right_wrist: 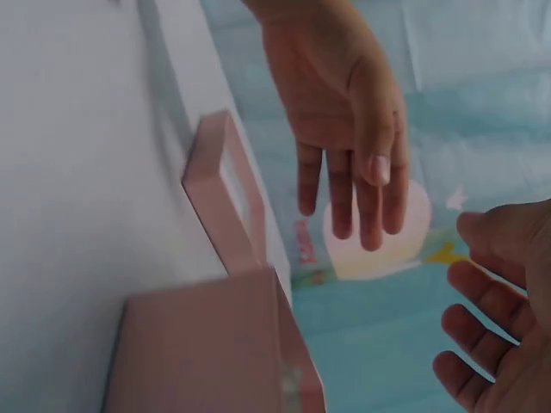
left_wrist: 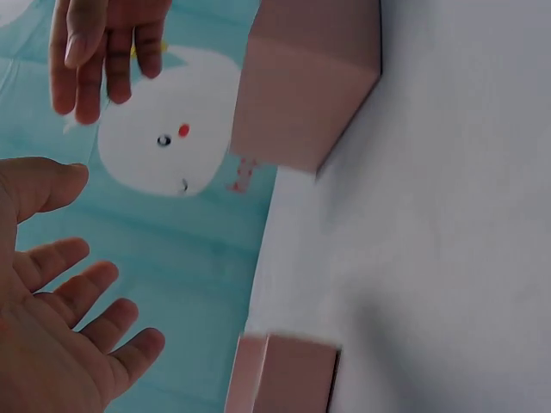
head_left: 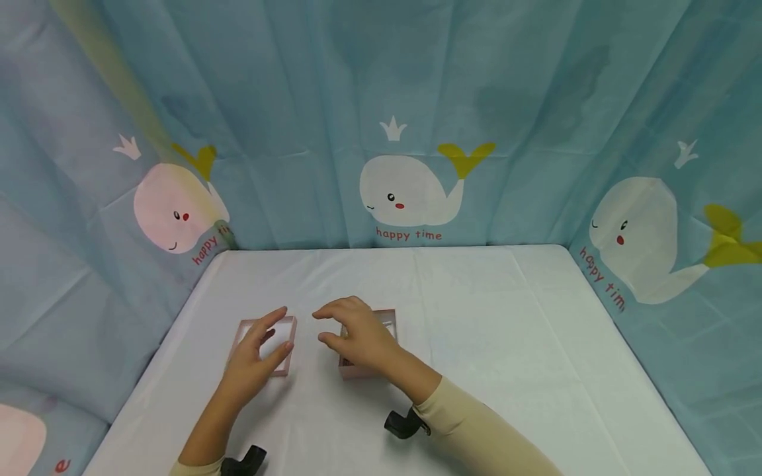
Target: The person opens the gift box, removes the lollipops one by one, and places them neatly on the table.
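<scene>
My left hand (head_left: 250, 363) hovers over a shallow pink-edged lid (head_left: 280, 375) with a pale middle, fingers spread and nothing held. To its right, my right hand (head_left: 363, 337) is above a deeper pink box (head_left: 360, 372), also holding nothing, thumb apart from the fingers. The palms face each other across a gap. Much of the box's inside is hidden by the right hand; a shiny bit shows at its far corner. In the left wrist view the box (left_wrist: 301, 86) stands upright on the table. The right wrist view shows the lid (right_wrist: 211, 189) beyond the box (right_wrist: 198, 344).
A white cloth covers the table (head_left: 506, 350). Blue curtains (head_left: 286, 79) printed with whales rise behind it and along both sides. Black devices (head_left: 405, 423) are worn at the wrists, under the beige sleeves (head_left: 470, 423).
</scene>
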### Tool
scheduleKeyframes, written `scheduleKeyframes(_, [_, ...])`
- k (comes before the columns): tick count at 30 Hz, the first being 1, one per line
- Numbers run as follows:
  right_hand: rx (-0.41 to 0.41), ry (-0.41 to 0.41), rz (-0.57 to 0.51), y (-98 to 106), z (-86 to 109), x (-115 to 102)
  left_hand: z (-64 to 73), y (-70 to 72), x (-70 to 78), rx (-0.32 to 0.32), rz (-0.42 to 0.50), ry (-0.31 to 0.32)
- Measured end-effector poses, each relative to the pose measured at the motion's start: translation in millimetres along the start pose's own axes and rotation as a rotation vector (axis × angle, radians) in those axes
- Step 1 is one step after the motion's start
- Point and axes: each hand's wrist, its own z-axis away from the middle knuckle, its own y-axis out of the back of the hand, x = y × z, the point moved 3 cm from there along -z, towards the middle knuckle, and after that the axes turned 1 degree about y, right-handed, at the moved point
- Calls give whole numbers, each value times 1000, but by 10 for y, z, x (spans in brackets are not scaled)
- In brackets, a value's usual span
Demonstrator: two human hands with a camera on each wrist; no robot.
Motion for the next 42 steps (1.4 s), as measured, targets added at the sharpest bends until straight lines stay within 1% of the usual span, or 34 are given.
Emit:
scheduleKeyframes(3, [2,10,-1,88,38,64,-33,-153,87,-52,39,-2])
scheduleKeyframes(7, [36,37,0,196,89,147,-70,-329,178,-114,110,13])
scheduleKeyframes(10, [56,37,-8,256,126,221,-92,-427,229,-141,160,38])
scheduleKeyframes(13, [58,15,0,288,161,314,-104,-514,265,-153,187,69])
scheduleKeyframes(16, [54,-15,15,304,195,409,-109,-603,282,-166,211,95])
scheduleKeyframes(20, [41,-37,8,309,227,514,-99,-717,267,-182,248,136])
scheduleKeyframes(23, [16,-58,-2,289,248,588,-70,-795,234,-198,237,174])
scheduleKeyframes(26, [-13,-90,-3,254,275,654,-37,-858,202,-222,232,198])
scheduleKeyframes(30, [-39,-93,-19,185,306,713,-4,-927,175,-265,261,184])
scheduleKeyframes(34, [-90,-54,3,78,317,741,28,-996,136,-296,266,160])
scheduleKeyframes(38, [-139,-41,34,-19,316,759,60,-1035,102,-286,255,152])
scheduleKeyframes(42, [-143,-19,68,-85,316,781,75,-1043,87,-257,238,132])
